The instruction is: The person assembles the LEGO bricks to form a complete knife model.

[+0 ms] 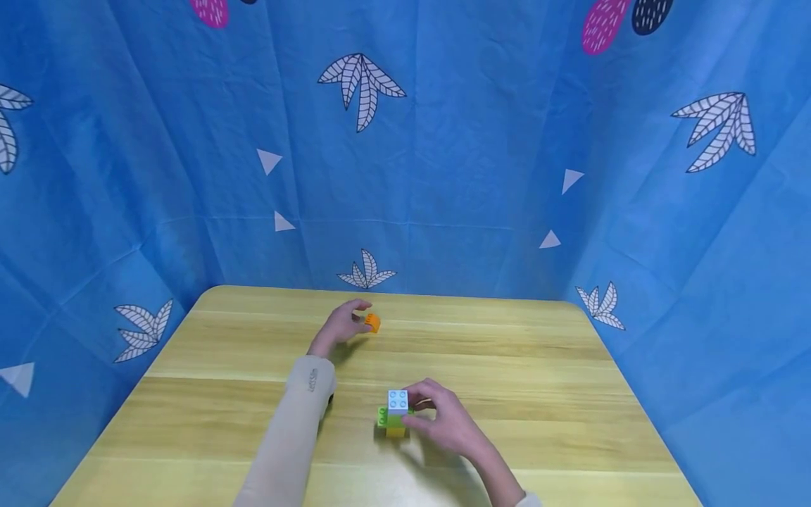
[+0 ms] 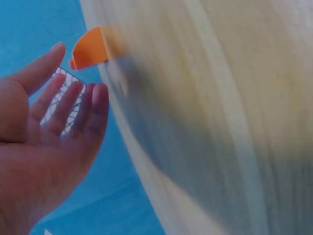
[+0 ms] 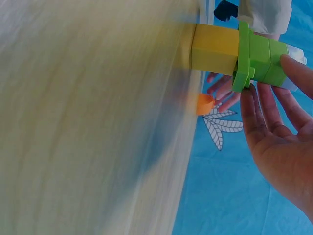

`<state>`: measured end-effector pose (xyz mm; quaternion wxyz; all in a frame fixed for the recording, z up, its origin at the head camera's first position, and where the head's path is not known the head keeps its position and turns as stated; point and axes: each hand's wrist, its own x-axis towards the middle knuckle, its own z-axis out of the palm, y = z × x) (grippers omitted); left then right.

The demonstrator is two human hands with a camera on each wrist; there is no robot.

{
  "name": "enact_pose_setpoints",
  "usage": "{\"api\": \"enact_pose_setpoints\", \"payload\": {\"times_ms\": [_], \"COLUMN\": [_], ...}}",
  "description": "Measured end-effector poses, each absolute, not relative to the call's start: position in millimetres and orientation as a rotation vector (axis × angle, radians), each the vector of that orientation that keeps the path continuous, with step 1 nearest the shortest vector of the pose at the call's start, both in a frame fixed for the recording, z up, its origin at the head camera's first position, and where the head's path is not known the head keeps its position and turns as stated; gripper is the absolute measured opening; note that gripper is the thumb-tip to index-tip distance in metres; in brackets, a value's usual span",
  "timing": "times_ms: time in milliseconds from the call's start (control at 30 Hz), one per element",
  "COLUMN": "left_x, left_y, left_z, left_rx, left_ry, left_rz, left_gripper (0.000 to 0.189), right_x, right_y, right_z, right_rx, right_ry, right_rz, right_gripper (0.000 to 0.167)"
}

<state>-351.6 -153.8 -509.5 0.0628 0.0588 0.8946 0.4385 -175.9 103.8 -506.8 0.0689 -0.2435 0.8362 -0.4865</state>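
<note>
A small stack of toy building bricks [image 1: 398, 401] stands upright on the table, in front of me. From the right wrist side it shows a yellow brick [image 3: 215, 49] at the base, a wider green plate [image 3: 243, 58], green bricks [image 3: 266, 58] and a pale blue brick [image 3: 295, 53] on top. My right hand [image 1: 443, 419] holds the upper part, thumb on one side and fingertips on the other. Farther back, my left hand [image 1: 342, 325] reaches beside an orange brick with a curved side [image 1: 372, 323]. In the left wrist view its fingers are loosely extended, apart from the orange brick [image 2: 90, 49].
The wood-grain table [image 1: 507, 366] has rounded far corners. A blue curtain [image 1: 456, 176] with printed leaves and triangles surrounds its back and sides. A small black object [image 3: 225, 10] shows at the left sleeve [image 3: 266, 14].
</note>
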Motion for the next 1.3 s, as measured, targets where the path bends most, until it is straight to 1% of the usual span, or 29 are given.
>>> {"api": "enact_pose_setpoints", "payload": {"times_ms": [167,333,500,1000,1300], "left_x": [-352,-352,-349,-344,-331], "left_y": [-153,-153,-153,-153,-148], "left_z": [-518,-524,-524,-524,-510], "left_rx": [0.150,0.102,0.105,0.165,0.371], "left_ry": [2.710,2.728,2.752,2.804,2.813], "left_rz": [1.290,1.301,1.323,1.281,1.335], "left_gripper": [0.050,0.040,0.030,0.026,0.028], "right_x": [-176,-175,-175,-174,-175], "right_y": [104,104,104,103,104], "right_z": [-506,-505,-506,-506,-507], "right_rx": [-0.732,-0.727,-0.722,-0.721,-0.730], "right_ry": [2.524,2.516,2.509,2.519,2.518], "right_rz": [-1.457,-1.463,-1.465,-1.457,-1.460], "right_gripper": [0.036,0.035,0.035,0.036,0.035]}}
